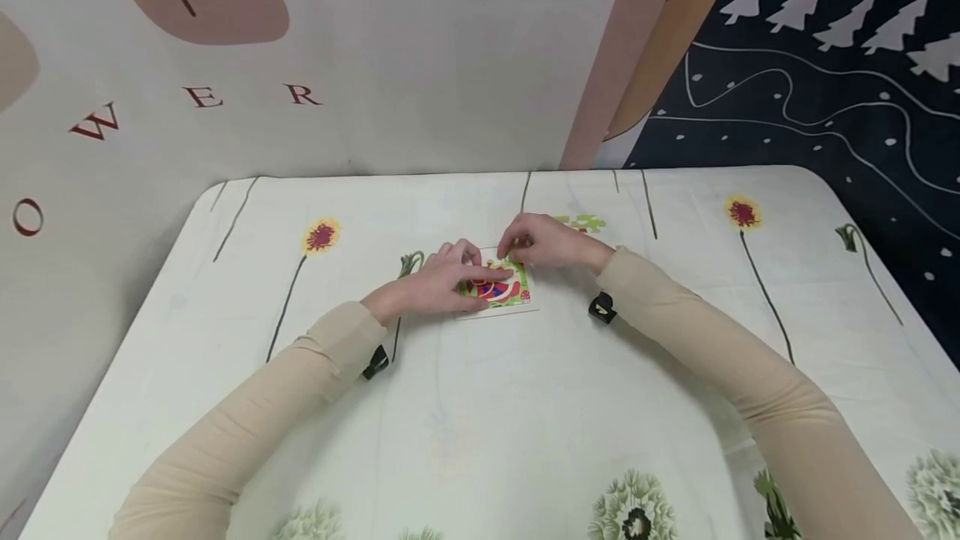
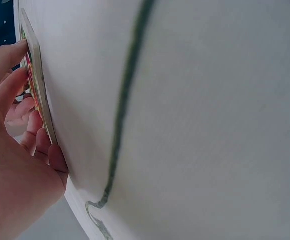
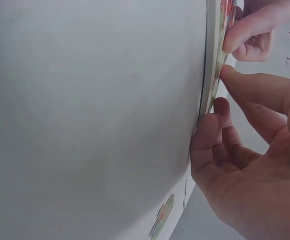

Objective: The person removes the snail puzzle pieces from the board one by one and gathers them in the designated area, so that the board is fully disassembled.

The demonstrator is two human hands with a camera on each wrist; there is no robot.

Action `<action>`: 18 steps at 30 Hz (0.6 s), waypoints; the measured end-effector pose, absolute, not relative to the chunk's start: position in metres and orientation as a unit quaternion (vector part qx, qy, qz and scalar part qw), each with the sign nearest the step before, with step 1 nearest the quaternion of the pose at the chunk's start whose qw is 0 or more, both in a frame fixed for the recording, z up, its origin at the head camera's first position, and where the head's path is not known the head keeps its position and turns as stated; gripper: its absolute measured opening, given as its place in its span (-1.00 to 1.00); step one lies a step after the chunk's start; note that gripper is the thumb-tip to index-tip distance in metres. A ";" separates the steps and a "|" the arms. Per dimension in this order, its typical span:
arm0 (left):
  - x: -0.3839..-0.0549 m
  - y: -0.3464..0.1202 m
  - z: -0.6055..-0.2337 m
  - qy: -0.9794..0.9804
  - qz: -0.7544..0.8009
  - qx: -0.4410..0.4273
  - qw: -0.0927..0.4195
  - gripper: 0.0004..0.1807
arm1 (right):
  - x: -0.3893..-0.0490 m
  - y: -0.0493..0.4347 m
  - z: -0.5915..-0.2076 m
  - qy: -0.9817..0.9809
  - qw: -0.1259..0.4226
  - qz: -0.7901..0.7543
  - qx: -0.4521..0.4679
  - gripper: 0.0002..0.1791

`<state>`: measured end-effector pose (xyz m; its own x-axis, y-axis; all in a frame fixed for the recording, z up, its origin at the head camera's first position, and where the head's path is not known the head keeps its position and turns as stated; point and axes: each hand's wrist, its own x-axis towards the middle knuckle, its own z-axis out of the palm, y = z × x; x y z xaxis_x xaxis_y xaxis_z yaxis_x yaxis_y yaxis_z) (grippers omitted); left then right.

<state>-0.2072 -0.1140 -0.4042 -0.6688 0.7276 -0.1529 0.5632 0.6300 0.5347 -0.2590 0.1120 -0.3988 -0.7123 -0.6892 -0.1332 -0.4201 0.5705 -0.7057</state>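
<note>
A thin jigsaw puzzle board (image 1: pixel 517 294) with a bright red, blue and green picture lies flat on the white cloth. My left hand (image 1: pixel 442 277) lies over its left part, with outstretched fingers on the picture. In the left wrist view, some left fingertips (image 2: pixel 57 157) rest at the board's edge (image 2: pixel 43 100). At the far right corner, my right hand (image 1: pixel 543 240) has its fingers curled against the board; its thumb touches the face and other fingertips meet the edge (image 3: pixel 210 75). Whether a separate piece sits between them is hidden.
Green and red flat puzzle pieces (image 1: pixel 585 222) lie just beyond the right hand. The tablecloth (image 1: pixel 465 407) carries printed flowers and stems. A pale wall hanging (image 1: pixel 450 57) stands behind the table, and a dark one with white trees (image 1: pixel 810 98) is at the right.
</note>
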 end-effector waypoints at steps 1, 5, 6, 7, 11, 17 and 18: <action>-0.207 -0.114 -0.404 0.884 0.229 0.365 0.181 -0.45 | -0.259 0.112 -0.399 0.863 0.202 -0.333 -0.321 -0.80; -0.206 -0.114 -0.404 0.882 0.234 0.365 0.182 -0.45 | -0.258 0.112 -0.398 0.864 0.201 -0.333 -0.318 -0.80; -0.206 -0.114 -0.404 0.883 0.233 0.365 0.182 -0.45 | -0.258 0.112 -0.398 0.865 0.201 -0.334 -0.317 -0.79; -0.206 -0.114 -0.404 0.883 0.233 0.366 0.181 -0.45 | -0.258 0.112 -0.397 0.865 0.202 -0.334 -0.316 -0.79; -0.206 -0.114 -0.405 0.883 0.230 0.367 0.178 -0.45 | -0.257 0.113 -0.396 0.863 0.201 -0.339 -0.316 -0.77; -0.207 -0.114 -0.406 0.885 0.226 0.364 0.180 -0.45 | -0.257 0.113 -0.396 0.859 0.195 -0.352 -0.317 -0.76; -0.207 -0.114 -0.406 0.885 0.226 0.364 0.181 -0.44 | -0.257 0.113 -0.396 0.859 0.193 -0.353 -0.316 -0.76</action>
<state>-0.2073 -0.1141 -0.4057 -0.6691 0.7268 -0.1551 0.5636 0.6323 0.5316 -0.2565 0.1133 -0.3960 -0.7258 -0.6794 -0.1082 -0.4075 0.5514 -0.7279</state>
